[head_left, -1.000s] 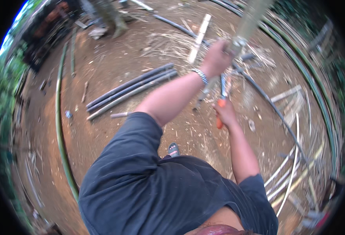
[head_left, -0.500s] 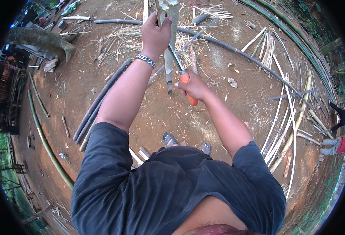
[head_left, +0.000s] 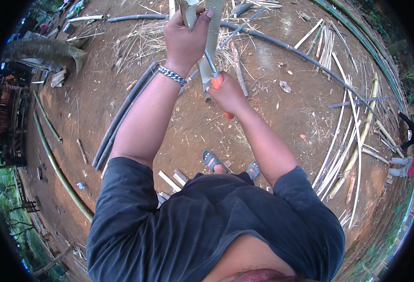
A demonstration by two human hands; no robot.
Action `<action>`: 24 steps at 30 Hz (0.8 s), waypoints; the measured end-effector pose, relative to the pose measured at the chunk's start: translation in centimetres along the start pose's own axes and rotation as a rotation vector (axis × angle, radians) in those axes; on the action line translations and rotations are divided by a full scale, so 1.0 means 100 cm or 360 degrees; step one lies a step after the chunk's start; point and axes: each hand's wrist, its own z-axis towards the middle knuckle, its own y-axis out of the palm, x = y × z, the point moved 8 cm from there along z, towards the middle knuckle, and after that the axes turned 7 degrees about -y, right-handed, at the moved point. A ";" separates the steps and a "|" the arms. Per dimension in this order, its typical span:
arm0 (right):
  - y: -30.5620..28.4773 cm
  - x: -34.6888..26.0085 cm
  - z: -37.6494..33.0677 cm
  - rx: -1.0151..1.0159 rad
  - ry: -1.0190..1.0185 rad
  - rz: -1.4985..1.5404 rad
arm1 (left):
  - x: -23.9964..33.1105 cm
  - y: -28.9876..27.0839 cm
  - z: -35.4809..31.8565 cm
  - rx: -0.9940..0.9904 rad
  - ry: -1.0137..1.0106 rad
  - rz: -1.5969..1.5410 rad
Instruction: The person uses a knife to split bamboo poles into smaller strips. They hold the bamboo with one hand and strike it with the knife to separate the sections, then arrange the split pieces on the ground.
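Bare brown earth (head_left: 282, 141) spreads under the person, littered with shavings and dry straw. To the left lie several long dark bamboo poles (head_left: 122, 115) side by side, and farther left a green pole (head_left: 56, 171). To the right a sheaf of thin pale split strips (head_left: 352, 145) curves along the ground; a long dark pole (head_left: 305, 56) crosses the far side. Near the feet, sandals (head_left: 214, 160) and short cut pieces (head_left: 171, 181).

The left hand (head_left: 186, 40), arm stretched far forward with a metal bracelet (head_left: 172, 75) at the wrist, has its fingers wrapped around an upright pale bamboo piece (head_left: 214, 33). Just nearer, the right hand (head_left: 228, 96) closes its fingers on the orange handle of a knife (head_left: 215, 80), blade laid against the bamboo.
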 end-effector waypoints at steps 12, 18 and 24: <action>0.092 0.119 0.048 -0.0282 0.0245 0.0425 | -0.013 -0.022 0.031 0.0145 -0.0098 0.0015; 0.053 0.095 0.033 0.0032 0.0235 -0.0253 | -0.011 0.004 0.028 0.0045 0.0028 -0.0068; 0.030 0.102 0.037 0.0095 0.0220 -0.0471 | -0.005 0.022 0.033 -0.0044 -0.0022 -0.0137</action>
